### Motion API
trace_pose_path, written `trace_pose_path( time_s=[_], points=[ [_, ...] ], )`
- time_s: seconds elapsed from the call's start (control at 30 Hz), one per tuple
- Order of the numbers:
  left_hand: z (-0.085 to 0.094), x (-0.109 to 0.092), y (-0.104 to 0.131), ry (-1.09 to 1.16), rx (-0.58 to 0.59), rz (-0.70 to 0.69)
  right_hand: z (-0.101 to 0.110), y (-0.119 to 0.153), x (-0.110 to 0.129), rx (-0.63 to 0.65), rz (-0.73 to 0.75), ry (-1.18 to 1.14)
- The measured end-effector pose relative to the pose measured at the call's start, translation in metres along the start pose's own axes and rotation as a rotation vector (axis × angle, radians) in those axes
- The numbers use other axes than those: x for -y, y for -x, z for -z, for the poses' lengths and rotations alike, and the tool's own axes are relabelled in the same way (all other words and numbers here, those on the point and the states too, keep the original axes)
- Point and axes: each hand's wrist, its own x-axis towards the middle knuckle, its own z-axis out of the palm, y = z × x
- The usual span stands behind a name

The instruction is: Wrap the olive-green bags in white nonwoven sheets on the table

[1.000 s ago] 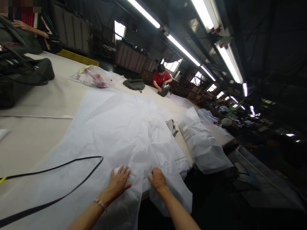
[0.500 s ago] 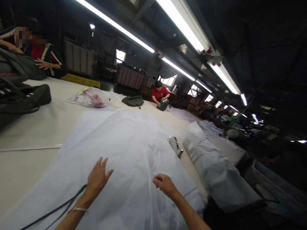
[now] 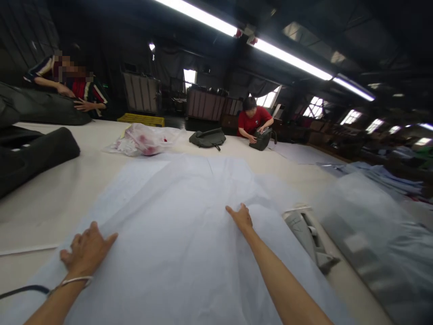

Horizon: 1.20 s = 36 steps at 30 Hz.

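Vs. half a second ago: hands wider apart. Left hand [image 3: 86, 250] has shifted left, now by the left edge of the white sheet [image 3: 176, 239]; right hand [image 3: 242, 217] has moved farther in, toward the sheet's far part. Sheet spread over the near and middle desk [image 3: 91, 180], wrinkled, under both hands. Left fingers apart, thumb out to the right; right thumb apart from the bent fingers. Can't tell how firmly either presses.

Hidden/cut off: sheet's near edge out of view. Dark strap [image 3: 27, 289] shows only as a short piece at near left, running to the left wrist. Plastic-covered bundle [image 3: 382, 257] cut off at right, contents unclear. Dark bag [image 3: 37, 155] cut off at left. Stuff inside the clear plastic bag [image 3: 145, 140] hard to make out. Far right dim, blurry.

Edges/room: bare desk strip left of the sheet, up to the dark bag. Far side, another bare strip between the sheet and the dark green bag [image 3: 207, 137]. Right side tighter: iron [image 3: 306, 237] just beside the sheet's right edge, bundle beyond.
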Motion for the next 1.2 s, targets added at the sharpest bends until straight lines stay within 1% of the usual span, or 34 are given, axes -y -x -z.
trace_pose_path(
  time_s=[0.07, 0.13, 0.23, 0.3, 0.4, 0.53, 0.6, 0.67, 0.83, 0.93, 0.97, 1.0, 1.07, 1.1, 1.13, 1.2],
  points=[
    [0.002, -0.007, -0.012, -0.024, 0.05, -0.01, -0.017, -0.016, 0.005, -0.01, -0.092, 0.068],
    [0.006, -0.015, -0.023, 0.013, 0.08, -0.067, -0.028, -0.024, 0.005, -0.015, -0.107, 0.128],
    [0.012, -0.026, -0.04, 0.109, 0.149, -0.162, -0.036, -0.027, 0.003, -0.031, -0.08, 0.189],
    [0.012, -0.027, -0.052, 0.159, 0.19, -0.166, -0.037, -0.029, 0.002, -0.042, -0.067, 0.202],
    [0.011, -0.02, -0.066, 0.214, 0.191, -0.144, -0.039, -0.032, 0.003, -0.075, -0.048, 0.187],
    [0.01, 0.002, -0.08, 0.258, 0.147, -0.129, -0.048, -0.035, 0.016, -0.158, 0.032, 0.121],
    [0.01, 0.016, -0.088, 0.27, 0.113, -0.108, -0.057, -0.04, 0.03, -0.197, 0.099, 0.077],
    [0.009, 0.031, -0.099, 0.276, 0.068, -0.066, -0.071, -0.048, 0.05, -0.22, 0.177, 0.036],
    [0.011, 0.068, -0.127, 0.273, -0.031, 0.076, -0.113, -0.081, 0.117, -0.238, 0.377, -0.026],
    [0.016, 0.079, -0.138, 0.265, -0.062, 0.142, -0.132, -0.098, 0.154, -0.269, 0.46, -0.044],
    [0.017, 0.079, -0.138, 0.263, -0.111, 0.131, -0.137, -0.102, 0.163, -0.281, 0.474, -0.049],
    [0.019, 0.076, -0.136, 0.262, -0.189, 0.092, -0.142, -0.105, 0.171, -0.29, 0.485, -0.053],
    [0.021, 0.065, -0.123, 0.255, -0.373, -0.071, -0.15, -0.109, 0.18, -0.304, 0.491, -0.056],
    [0.021, 0.057, -0.11, 0.242, -0.436, -0.184, -0.154, -0.11, 0.181, -0.3, 0.479, -0.061],
    [0.02, 0.047, -0.093, 0.223, -0.455, -0.309, -0.158, -0.11, 0.18, -0.288, 0.456, -0.069],
    [0.018, 0.027, -0.045, 0.171, -0.387, -0.555, -0.164, -0.11, 0.176, -0.234, 0.389, -0.093]
  ],
)
